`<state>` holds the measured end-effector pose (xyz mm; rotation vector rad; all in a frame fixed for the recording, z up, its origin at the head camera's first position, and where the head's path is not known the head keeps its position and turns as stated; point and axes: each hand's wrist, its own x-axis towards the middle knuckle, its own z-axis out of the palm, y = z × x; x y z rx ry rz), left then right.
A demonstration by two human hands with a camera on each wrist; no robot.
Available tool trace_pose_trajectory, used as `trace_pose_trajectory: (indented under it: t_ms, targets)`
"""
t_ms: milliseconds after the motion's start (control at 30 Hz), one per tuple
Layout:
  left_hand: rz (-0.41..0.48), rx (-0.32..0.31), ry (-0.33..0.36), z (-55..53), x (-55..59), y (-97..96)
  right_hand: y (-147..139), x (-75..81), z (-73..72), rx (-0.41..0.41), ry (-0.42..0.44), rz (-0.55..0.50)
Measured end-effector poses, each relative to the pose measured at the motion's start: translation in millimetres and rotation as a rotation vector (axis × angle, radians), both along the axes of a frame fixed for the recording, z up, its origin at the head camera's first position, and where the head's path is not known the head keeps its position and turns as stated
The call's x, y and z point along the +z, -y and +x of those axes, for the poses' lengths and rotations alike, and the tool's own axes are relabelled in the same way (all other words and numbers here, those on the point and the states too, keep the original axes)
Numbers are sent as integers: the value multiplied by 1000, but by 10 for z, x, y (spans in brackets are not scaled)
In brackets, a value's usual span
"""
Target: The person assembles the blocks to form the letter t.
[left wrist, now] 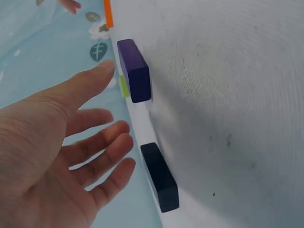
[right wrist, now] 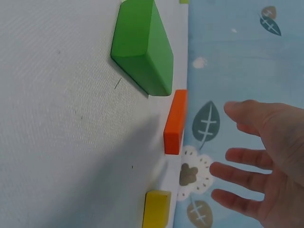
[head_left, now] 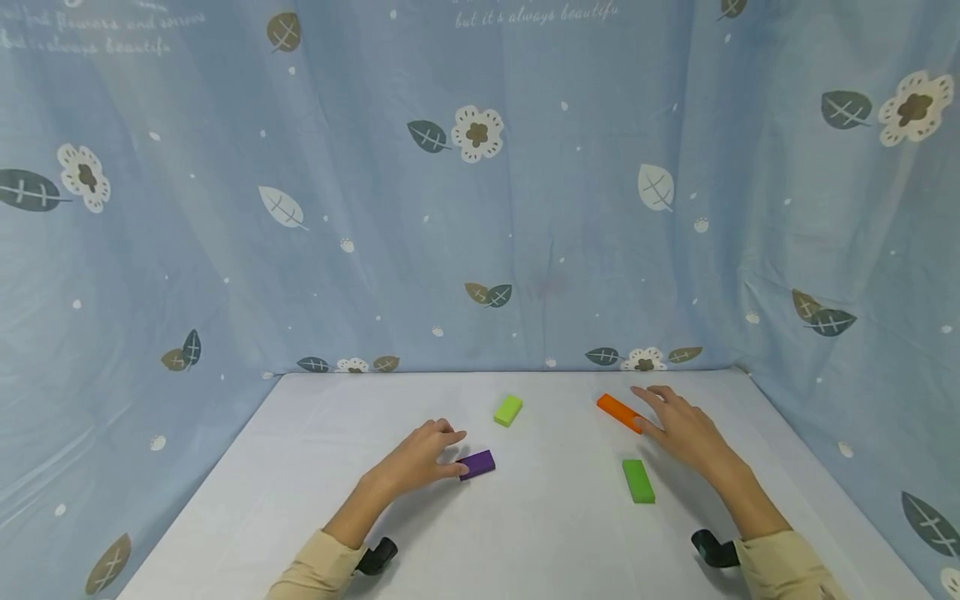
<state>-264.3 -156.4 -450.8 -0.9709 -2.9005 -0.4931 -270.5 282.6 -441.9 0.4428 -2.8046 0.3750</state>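
Note:
My left hand (head_left: 420, 460) hovers just left of a purple block (head_left: 477, 465), its fingers loosely spread and holding nothing. In the left wrist view a dark, nearly black block (left wrist: 160, 179) lies below the fingertips; the hand hides it in the head view. Over on the right, my right hand (head_left: 686, 432) is above the table beside an orange block (head_left: 618, 412), fingers apart and gripping nothing. A yellow block (right wrist: 156, 210) shows in the right wrist view, hidden by that hand from the head camera. Nearer than the orange one lies a green block (head_left: 639, 482).
Farther back between the hands lies a lime-green block (head_left: 508, 411). All the blocks lie on a white tabletop (head_left: 555, 533). A blue curtain (head_left: 375, 208) with leaves and flowers hangs behind the table and along both sides.

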Motion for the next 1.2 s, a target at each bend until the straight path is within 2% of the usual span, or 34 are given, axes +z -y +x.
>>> trace_pose_trajectory:
  t_ms: [133, 367, 700, 1033, 1200]
  targets:
    - [14, -36, 34, -19, -20, -34, 12, -8, -19, 24, -11, -7]
    - [28, -87, 50, -34, -39, -93, 47, -35, -65, 26, 13, -16]
    - [4, -91, 45, -26, -83, -142, 56, 8, -116, 14, 120, -46]
    - [16, -96, 40, -27, -66, -154, 43, 48, -261, -42, 265, 12]
    - [1, -92, 40, -17, -48, -164, 5, 85, -340, -29, 296, 44]
